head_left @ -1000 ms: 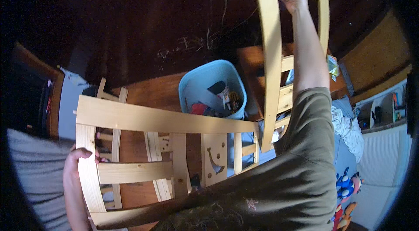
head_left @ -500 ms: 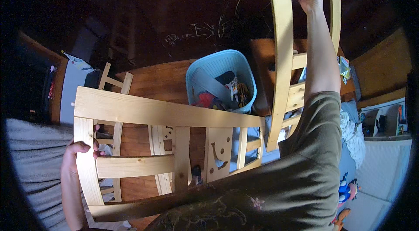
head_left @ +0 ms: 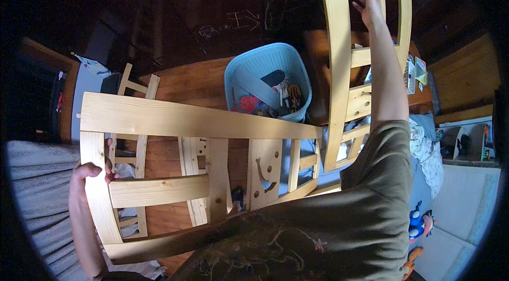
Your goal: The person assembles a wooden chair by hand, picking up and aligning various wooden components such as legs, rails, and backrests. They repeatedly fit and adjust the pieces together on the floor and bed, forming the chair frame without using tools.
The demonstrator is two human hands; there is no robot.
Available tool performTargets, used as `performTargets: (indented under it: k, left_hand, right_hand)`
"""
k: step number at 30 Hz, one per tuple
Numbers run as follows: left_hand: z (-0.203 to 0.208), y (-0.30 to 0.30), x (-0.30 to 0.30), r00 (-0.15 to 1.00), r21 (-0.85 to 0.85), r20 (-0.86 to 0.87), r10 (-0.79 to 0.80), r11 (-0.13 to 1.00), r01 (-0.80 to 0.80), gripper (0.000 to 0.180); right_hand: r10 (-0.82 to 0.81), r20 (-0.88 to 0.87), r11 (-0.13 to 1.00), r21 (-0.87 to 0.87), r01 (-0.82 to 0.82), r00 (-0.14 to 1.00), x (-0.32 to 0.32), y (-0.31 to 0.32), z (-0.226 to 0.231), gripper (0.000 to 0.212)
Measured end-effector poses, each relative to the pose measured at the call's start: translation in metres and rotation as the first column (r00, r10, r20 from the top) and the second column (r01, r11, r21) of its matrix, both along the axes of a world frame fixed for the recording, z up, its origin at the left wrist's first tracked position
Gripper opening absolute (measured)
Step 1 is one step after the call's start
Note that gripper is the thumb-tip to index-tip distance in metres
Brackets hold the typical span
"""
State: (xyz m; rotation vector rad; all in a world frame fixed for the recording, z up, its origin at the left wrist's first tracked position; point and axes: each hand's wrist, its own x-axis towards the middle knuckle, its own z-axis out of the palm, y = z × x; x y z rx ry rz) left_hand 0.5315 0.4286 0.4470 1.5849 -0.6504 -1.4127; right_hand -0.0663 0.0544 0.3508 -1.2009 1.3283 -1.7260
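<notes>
A long pale wooden frame panel (head_left: 175, 117), with slats and a board cut with a smile and round holes, lies across in front of me. My left hand (head_left: 86, 176) is closed around its left end rail, thumb on the near side. On the right stands a second pale wooden frame panel (head_left: 337, 63) with curved side rails. My right hand (head_left: 369, 7) reaches up over its upper opening, below the top rail. Its fingers are apart and hold nothing. The two panels come close together near the middle right; my sleeve partly hides how they meet.
A blue plastic basket (head_left: 232, 87) with mixed items stands on the wooden floor (head_left: 185, 82) beyond the panels. More wooden frame pieces (head_left: 142, 153) stand at left. A grey striped cover (head_left: 42, 185) is at far left, a white cabinet (head_left: 461, 212) and plush toys (head_left: 419, 225) at right.
My right hand has let go of the right panel's top rail and come slightly down with its fingers apart. My left hand keeps its hold; the left panel appears slightly higher and further left.
</notes>
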Motion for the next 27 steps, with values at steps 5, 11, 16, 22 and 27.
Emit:
performTargets:
  k: [5,11,16,22,27]
  left_hand:
    - [-0.008,0.003,0.011,1.000,-0.001,0.003,-0.011,1.000,0.011,0.078]
    - [-0.007,0.008,0.019,0.998,-0.019,0.051,-0.021,1.000,0.022,0.077]
    - [-0.011,0.004,0.025,0.998,0.009,0.035,-0.061,0.998,0.061,0.079]
    - [-0.005,0.007,0.009,0.996,0.005,0.049,0.073,0.997,-0.073,0.076]
    - [-0.011,0.006,0.017,0.998,0.028,0.045,0.040,0.999,-0.041,0.075]
  right_hand:
    - [-0.136,-0.303,0.987,-0.121,0.104,0.943,0.026,0.026,-0.037,0.107]
    - [-0.399,-0.819,0.915,-0.329,0.233,0.412,0.067,0.107,-0.131,0.102]
    - [-0.342,-0.917,0.923,-0.287,0.255,0.205,0.063,0.120,-0.131,0.097]
    - [-0.392,-0.901,0.899,-0.333,0.285,0.184,0.013,0.110,-0.117,0.098]
    - [-0.402,-0.893,0.881,-0.317,0.351,0.201,-0.041,0.073,-0.107,0.096]
